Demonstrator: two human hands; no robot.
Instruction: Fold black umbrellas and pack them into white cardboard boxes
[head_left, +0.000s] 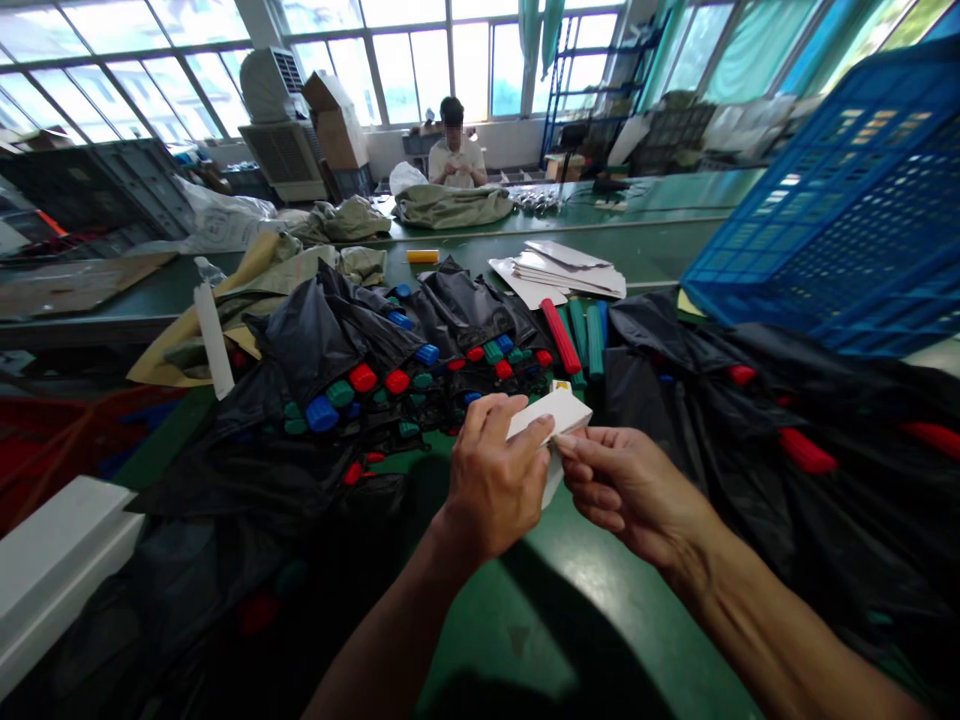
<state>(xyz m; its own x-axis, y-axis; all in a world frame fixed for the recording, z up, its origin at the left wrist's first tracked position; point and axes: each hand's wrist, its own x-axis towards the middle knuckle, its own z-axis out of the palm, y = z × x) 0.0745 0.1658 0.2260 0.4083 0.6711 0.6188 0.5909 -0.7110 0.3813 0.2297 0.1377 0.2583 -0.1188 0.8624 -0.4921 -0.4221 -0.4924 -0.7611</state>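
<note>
- Holding a small white carton [564, 408] above the green work surface [517, 625], the person in the head view is keeping both bare hands close together near the middle of the scene.
- The left hand [499, 470] is clasping the carton from its left side; its fingers are curling around the far side and its thumb is lying along the near one, so the digits are clamped on the carton.
- The right hand [624, 485] is pinching at the carton's lower edge, thumb and forefinger closed together there, the other fingers curling loosely beneath.
- Just behind the carton, a red tube [561, 335] and green tubes [595, 342] are lying side by side, while flat white cards [562, 272] are resting in a loose stack farther back.
- To the left, black plastic bags [300, 325] are lying heaped, red, blue and green ends showing from them; more dark bags [675, 420] are spreading to the right.
- A blue perforated crate [832, 220] is standing tilted at the upper right, and a yellow cylinder [423, 257] is lying beyond the left-hand heap.
- In the background, a co-worker [456, 158] is sitting behind a khaki cloth bundle [454, 206], both hands raised together.
</note>
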